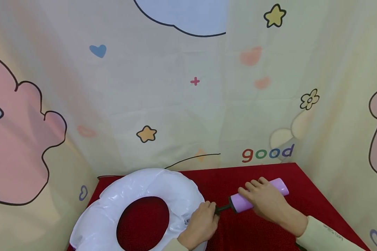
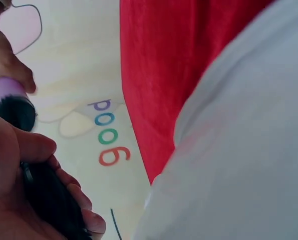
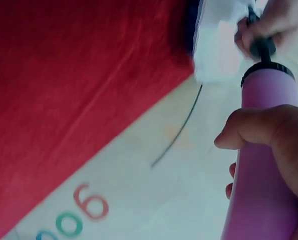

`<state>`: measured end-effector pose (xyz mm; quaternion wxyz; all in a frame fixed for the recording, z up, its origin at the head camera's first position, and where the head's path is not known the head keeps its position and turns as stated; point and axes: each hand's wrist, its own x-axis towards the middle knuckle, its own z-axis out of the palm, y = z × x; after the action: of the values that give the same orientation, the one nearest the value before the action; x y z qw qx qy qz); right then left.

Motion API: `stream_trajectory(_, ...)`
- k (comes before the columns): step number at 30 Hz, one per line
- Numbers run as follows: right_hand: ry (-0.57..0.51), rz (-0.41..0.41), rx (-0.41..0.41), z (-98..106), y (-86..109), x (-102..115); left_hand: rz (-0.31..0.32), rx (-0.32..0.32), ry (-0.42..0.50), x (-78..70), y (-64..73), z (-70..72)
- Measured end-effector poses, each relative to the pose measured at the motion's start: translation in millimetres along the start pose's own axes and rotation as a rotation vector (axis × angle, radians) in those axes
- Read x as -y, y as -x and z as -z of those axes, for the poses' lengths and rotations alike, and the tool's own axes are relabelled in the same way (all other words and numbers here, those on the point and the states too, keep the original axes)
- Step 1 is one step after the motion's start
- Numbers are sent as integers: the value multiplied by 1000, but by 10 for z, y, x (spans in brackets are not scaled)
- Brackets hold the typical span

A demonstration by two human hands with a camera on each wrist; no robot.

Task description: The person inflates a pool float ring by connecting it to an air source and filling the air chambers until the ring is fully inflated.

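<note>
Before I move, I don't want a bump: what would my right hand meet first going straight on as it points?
Your right hand would probably meet the backdrop, beyond the red cloth; depth is hard to judge.

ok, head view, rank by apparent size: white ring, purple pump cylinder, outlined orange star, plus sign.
1. White ring
2. Purple pump cylinder, partly behind the right hand
3. Outlined orange star
4. Plus sign

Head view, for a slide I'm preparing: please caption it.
Left hand grips the black handle of a purple pump, right hand its barrel; white inflatable ring on red cloth.
</note>
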<state>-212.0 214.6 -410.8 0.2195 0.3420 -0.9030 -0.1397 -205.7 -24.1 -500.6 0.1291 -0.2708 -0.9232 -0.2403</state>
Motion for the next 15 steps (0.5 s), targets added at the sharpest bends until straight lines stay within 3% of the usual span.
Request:
stream_trajectory(4,10,-27,-18,206,67,-269,18,-1,32,141,32,27)
stream_trajectory(7,36,-33,-29,328,40,-333,31,3,60,105,-19,89)
stream_trajectory(12,94,9,-62,202,-147,-29,59,32,120,-187,-208,113)
stream_trajectory(15,95,34,-82,94,-182,117,64,44,128,-258,-227,66)
